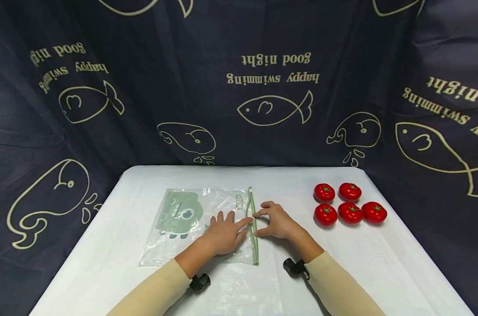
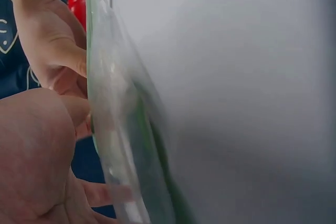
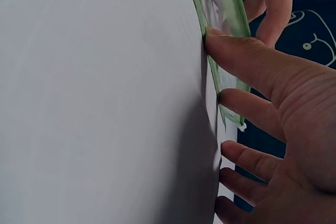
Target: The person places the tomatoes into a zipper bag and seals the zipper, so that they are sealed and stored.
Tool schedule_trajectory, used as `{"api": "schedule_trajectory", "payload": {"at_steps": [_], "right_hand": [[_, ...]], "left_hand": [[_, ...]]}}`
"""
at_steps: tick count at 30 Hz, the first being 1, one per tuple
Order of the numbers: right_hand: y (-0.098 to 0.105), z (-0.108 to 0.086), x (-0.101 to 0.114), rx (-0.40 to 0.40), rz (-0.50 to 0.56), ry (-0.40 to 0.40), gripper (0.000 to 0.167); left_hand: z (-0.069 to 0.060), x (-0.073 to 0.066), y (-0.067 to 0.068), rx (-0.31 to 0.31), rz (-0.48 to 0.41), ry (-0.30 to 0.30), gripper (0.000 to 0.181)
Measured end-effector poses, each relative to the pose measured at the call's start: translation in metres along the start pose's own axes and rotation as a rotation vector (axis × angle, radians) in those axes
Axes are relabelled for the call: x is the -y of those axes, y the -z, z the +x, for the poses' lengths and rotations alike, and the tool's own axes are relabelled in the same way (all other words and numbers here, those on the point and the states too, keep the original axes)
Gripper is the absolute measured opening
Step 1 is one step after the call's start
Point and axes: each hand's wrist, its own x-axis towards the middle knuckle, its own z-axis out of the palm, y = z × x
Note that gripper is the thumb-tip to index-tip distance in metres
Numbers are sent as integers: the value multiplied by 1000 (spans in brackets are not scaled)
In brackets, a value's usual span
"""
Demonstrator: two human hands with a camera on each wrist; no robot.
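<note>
A clear zip bag (image 1: 152, 250) with a green cartoon monster print lies flat on the table, its green zip edge (image 1: 256, 254) on the right side. My left hand (image 1: 223, 235) rests on the bag, fingers spread, with index finger and thumb reaching toward that edge. From the other side, my right hand (image 1: 279, 223) touches the green edge with thumb and index finger set apart along it. In the right wrist view the two green lips of the bag (image 3: 242, 19) stand apart, and the right thumb touches the nearer lip. Part of the left hand (image 3: 275, 9) shows behind them.
Several glossy red tomatoes (image 1: 350, 213) stand in two rows on the right of the white table (image 1: 286, 281). A dark curtain (image 1: 270, 145) with fish drawings surrounds the table's back and sides. A black wrist camera (image 1: 201, 282) sits below the left sleeve.
</note>
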Motion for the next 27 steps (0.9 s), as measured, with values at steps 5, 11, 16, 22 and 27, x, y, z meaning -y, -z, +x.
{"api": "schedule_trajectory", "payload": {"at_steps": [5, 11, 16, 22, 27], "right_hand": [[-1, 0, -1, -6, 5, 10, 58], [0, 0, -1, -7, 0, 30, 58], [0, 1, -2, -12, -3, 31, 58], [-1, 2, -2, -10, 2, 20, 59], [-1, 2, -3, -13, 2, 25, 59]], "left_hand": [[3, -6, -2, -16, -61, 61, 49], [8, -19, -3, -89, -52, 156, 68], [13, -29, -6, -103, -6, 213, 79], [14, -36, -3, -36, -46, 227, 54], [12, -40, -2, 20, -65, 258, 50]]}}
